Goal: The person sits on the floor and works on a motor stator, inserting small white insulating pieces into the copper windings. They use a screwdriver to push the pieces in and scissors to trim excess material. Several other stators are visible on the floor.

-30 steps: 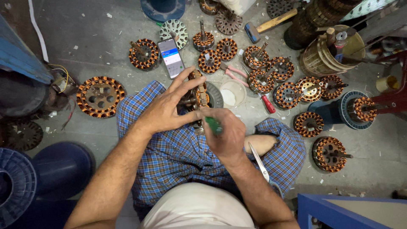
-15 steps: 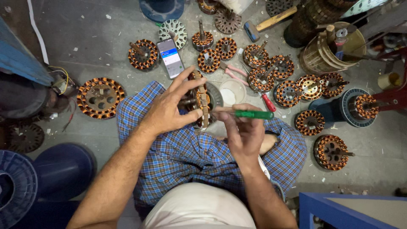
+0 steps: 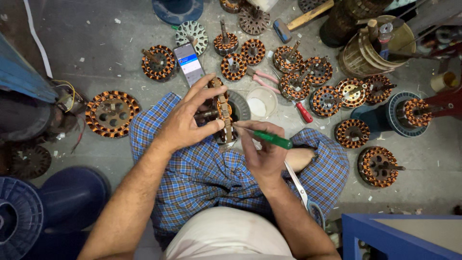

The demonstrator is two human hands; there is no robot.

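My left hand [image 3: 188,120] grips a round copper-wound motor stator [image 3: 220,110], held on edge above my lap with the fingers spread over its rim. My right hand [image 3: 262,151] holds a green-handled screwdriver [image 3: 269,138], its metal tip touching the stator's lower edge beside my left thumb. I sit cross-legged on the floor in blue checked cloth [image 3: 202,173]. A dark round part [image 3: 239,106] lies just behind the stator.
Several copper-wound stators [image 3: 111,114] lie over the grey floor. A phone [image 3: 190,64] with a lit screen lies ahead, a small white cup [image 3: 261,102], red-handled pliers [image 3: 298,108], a hammer [image 3: 301,20], scissors [image 3: 301,190] by my right knee, blue spools [image 3: 19,216] at left.
My right hand turned the green screwdriver from upright to lying across, then brought its tip against the stator's edge. My left hand kept hold of the stator.
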